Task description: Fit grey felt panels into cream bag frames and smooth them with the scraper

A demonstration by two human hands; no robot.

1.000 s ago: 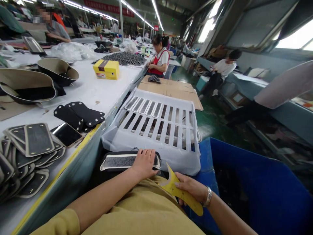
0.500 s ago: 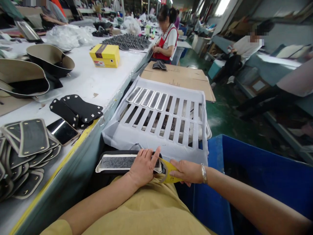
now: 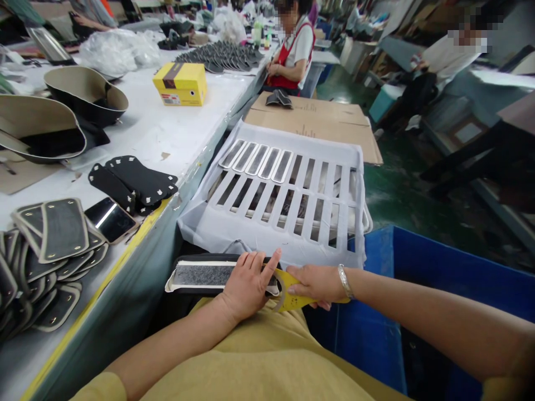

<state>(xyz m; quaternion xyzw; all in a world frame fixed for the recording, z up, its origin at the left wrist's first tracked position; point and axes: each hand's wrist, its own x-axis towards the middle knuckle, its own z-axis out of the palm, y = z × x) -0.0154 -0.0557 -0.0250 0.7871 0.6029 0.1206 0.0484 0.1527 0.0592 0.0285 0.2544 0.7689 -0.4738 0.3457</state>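
Observation:
In front of my lap lies a long grey felt-like strip with raised white edging [image 3: 203,274], on a black padded base [image 3: 184,260]. My left hand [image 3: 246,283] lies flat over the strip's right part, index finger stretched out and apart from the others. My right hand [image 3: 320,285] is wrapped round a flat yellow tool [image 3: 288,289] whose curved, notched end meets the right end of the strip. Exactly what that end touches is partly hidden by my left hand. Just beyond is a slotted pale sheet [image 3: 267,245] bearing several white-edged strips [image 3: 256,160].
On the left table stand dark edged pieces in a pile [image 3: 64,231], a phone [image 3: 111,220], black cut pieces [image 3: 136,181] and a yellow box [image 3: 180,83]. At right is a blue bin [image 3: 363,328]. Cardboard [image 3: 334,120] lies beyond the sheet; a person in a red apron [image 3: 292,55] sits behind it.
The view has tilted and shifted slightly, so the surroundings sit a little differently. Both hands keep nearly the same place on the strip and the yellow tool.

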